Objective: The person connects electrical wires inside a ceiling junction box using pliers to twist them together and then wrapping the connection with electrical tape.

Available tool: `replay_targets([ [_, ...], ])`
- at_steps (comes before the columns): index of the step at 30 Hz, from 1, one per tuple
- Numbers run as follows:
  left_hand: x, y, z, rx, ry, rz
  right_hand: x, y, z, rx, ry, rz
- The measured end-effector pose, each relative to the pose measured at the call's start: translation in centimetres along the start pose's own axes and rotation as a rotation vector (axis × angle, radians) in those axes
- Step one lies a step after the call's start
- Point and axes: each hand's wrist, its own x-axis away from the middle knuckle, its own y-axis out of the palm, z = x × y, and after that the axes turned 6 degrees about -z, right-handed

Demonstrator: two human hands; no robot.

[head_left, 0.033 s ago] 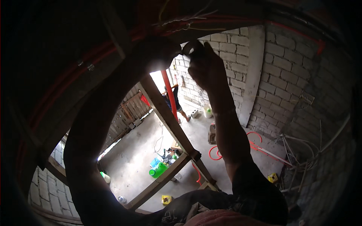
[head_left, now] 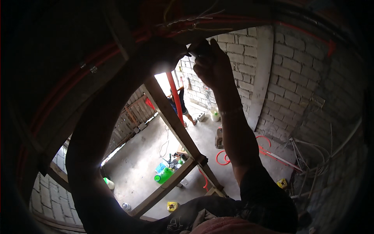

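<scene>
Nothing has moved since the earlier frame: both my arms stay raised overhead, hands meeting at the bundle of red pipes [head_left: 117,48] under the dark ceiling. My right hand [head_left: 212,64] is curled, fingers [head_left: 200,46] drawn together around something small and dark at the pipes, though I cannot tell what it pinches. My left hand [head_left: 165,52] reaches up from the other side and sits just beside the right; it is in deep shadow, so I cannot tell whether it is spread or clenched. The red pipes run with their long axis from lower left, curving up along the ceiling and on toward the upper right, with pale wires [head_left: 194,21] lying along them above my hands. Below, between my arms, wooden beams [head_left: 171,117] cross at an angle over a concrete floor [head_left: 144,160]. A green bottle [head_left: 165,174] lies on that floor, near a loop of red tube [head_left: 224,156]. Another person [head_left: 180,103] stands by the bright doorway. Pale brick walls [head_left: 288,82] rise on the right.
</scene>
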Motion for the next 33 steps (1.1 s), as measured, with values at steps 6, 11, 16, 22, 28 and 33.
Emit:
replay_targets([
  [6,-0.1,1.1,-0.6,0.033,-0.056,-0.017,-3.2,-4.3,2.2,1.266,-0.185,0.47],
  [11,-0.1,3.4,-1.1,0.226,-0.153,0.229,-0.4,-4.4,4.1,1.742,-0.34,0.496],
  [16,-0.8,1.1,-0.3,-0.004,-0.039,0.025,3.0,-0.7,2.9,0.754,-0.009,0.327],
  [22,0.3,0.6,0.7,-0.046,-0.074,-0.049,3.8,2.8,1.6,0.189,-0.027,0.239],
  [28,0.1,-0.9,1.3,-0.016,-0.063,-0.103,-1.4,1.0,-1.1,0.312,-0.068,0.155],
  [33,0.1,0.2,1.0,0.007,-0.191,-0.074,-2.6,-3.4,1.6,0.737,0.137,0.509],
])
